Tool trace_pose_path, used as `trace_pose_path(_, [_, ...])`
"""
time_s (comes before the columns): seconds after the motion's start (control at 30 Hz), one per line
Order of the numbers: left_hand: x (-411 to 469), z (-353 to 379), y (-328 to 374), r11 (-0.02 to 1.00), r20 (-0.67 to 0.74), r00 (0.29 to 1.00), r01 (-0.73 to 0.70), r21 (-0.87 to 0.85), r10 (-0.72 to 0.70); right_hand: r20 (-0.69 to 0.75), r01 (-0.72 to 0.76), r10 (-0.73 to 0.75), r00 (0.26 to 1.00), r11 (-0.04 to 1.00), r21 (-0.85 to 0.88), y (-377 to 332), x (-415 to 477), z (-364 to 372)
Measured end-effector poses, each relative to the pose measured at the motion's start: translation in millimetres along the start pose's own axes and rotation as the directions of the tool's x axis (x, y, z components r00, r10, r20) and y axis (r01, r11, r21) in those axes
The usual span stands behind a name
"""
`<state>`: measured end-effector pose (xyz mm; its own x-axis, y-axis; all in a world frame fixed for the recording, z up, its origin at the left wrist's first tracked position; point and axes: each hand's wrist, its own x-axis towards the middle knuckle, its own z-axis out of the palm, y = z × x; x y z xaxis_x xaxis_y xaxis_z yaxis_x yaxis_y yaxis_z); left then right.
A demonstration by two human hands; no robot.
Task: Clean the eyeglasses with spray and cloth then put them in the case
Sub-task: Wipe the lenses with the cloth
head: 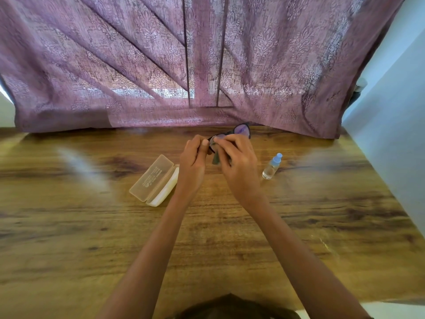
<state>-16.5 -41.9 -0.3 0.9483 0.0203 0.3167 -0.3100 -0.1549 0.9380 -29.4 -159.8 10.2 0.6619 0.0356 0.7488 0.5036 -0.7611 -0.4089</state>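
Note:
Dark-framed eyeglasses [242, 130] are held up above the wooden table [92, 226], near its far edge. My left hand [193, 157] grips the frame's left end. My right hand [239, 162] pinches a grey cloth [216, 157] against the left lens; most of the cloth is hidden by my fingers. The right lens shows purple-tinted and uncovered. A translucent case [154, 180] lies open on the table, just left of my left wrist. A small clear spray bottle [272, 166] with a blue cap stands to the right of my right hand.
A purple patterned curtain [161, 65] hangs behind the table's far edge. A pale wall [391, 134] borders the table on the right. Dark hair shows at the bottom edge of the view.

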Motion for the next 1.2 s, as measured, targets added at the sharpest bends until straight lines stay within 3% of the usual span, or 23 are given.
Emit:
trace_pose_path(0.1, [-1.5, -1.1, -2.4, 1.0, -0.018, 1.0, -0.02, 0.016, 0.02, -0.034, -0.078, 0.077, 0.996, 0.997, -0.022, 6.0, 5.2, -1.5])
trace_pose_path(0.3, [0.0, 1.1, 0.4, 1.0, -0.012, 1.0, -0.022, 0.019, 0.022, 0.029, 0.069, -0.069, 0.997, 0.998, -0.009, 0.6, -0.9, 0.4])
trace_pose_path(0.47, [-1.1, 1.5, -0.2, 1.0, -0.032, 0.999, -0.016, 0.021, 0.017, -0.039, -0.047, 0.046, 0.998, 0.998, -0.032, 7.1, 5.5, -1.3])
trace_pose_path(0.63, [1.7, 0.2, -0.1, 1.0, -0.015, 1.0, -0.014, 0.017, 0.014, 0.048, 0.072, -0.072, 0.996, 0.997, -0.007, 2.1, 0.3, 1.7])
trace_pose_path(0.83, [1.2, -3.2, -3.5, 0.999, -0.041, 0.999, -0.001, 0.053, 0.003, -0.03, -0.056, 0.056, 0.998, 0.998, -0.015, 9.9, 9.2, -2.3])
trace_pose_path(1.1, [6.7, -6.8, -5.7, 0.998, -0.055, 0.998, 0.028, 0.058, -0.025, 0.066, 0.073, -0.073, 0.995, 0.997, 0.014, -0.8, -7.1, 1.1])
trace_pose_path(1.2, [8.2, -9.3, -6.4, 0.999, -0.066, 0.998, 0.024, 0.038, -0.021, 0.017, 0.02, -0.02, 1.0, 1.0, 0.005, 2.9, 2.5, 0.6])
